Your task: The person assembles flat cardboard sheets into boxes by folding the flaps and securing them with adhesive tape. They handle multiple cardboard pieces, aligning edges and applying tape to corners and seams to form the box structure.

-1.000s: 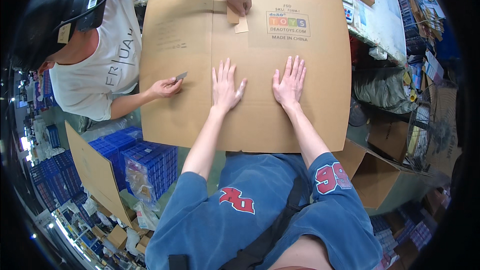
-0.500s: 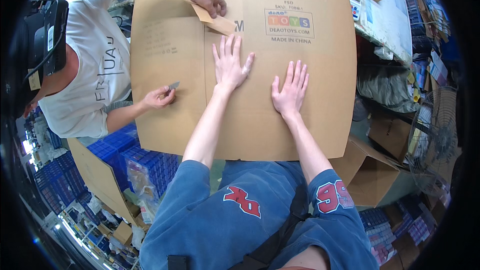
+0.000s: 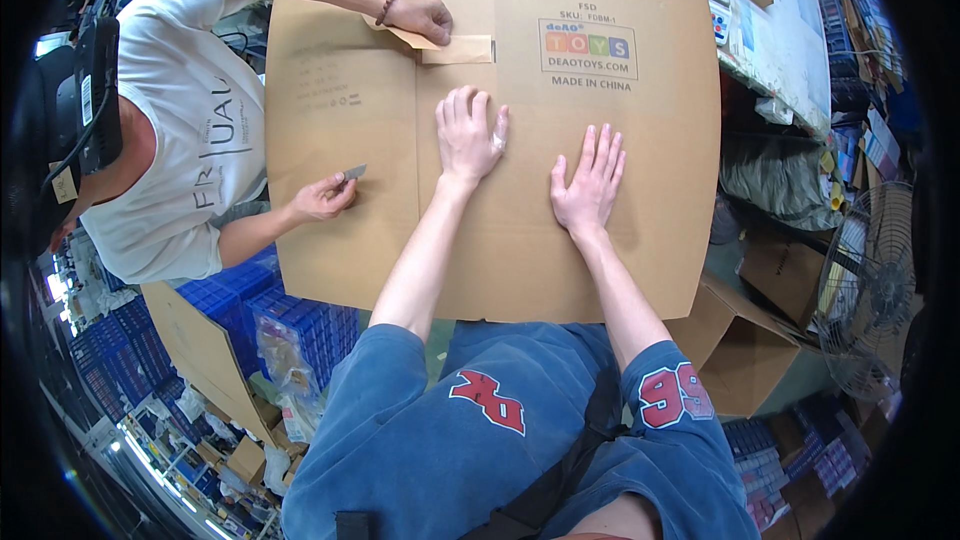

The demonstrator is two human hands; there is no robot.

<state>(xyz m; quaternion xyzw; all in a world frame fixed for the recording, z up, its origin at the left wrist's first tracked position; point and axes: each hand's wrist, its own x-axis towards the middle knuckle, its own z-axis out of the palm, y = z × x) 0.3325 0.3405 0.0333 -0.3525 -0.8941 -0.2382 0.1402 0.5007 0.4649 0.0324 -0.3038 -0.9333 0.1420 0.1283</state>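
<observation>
A large brown cardboard sheet or box face (image 3: 500,260) lies in front of me, printed at its upper right. My left hand (image 3: 468,138) rests on it near a lengthwise crease, fingers bent, with something pale and shiny around the thumb. My right hand (image 3: 588,185) presses flat on the cardboard below the print, fingers stretched; neither hand holds anything. Beyond my left hand, a strip of brown tape (image 3: 460,50) lies across the crease. A co-worker's hand (image 3: 425,18) holds its folded left end. The co-worker's other hand (image 3: 325,198) pinches a small grey blade (image 3: 355,172).
The co-worker in a white shirt (image 3: 190,130) stands at the left edge of the cardboard. Blue crates (image 3: 305,335) stand below at the left. An open carton (image 3: 735,345) and a fan (image 3: 875,285) are on the right, with a white worktop (image 3: 765,50) farther up.
The tape strip has swung from slanting to lying straight across the crease, covering the dark print there. My left hand has drawn back slightly and its fingers have bent. My right hand stays flat.
</observation>
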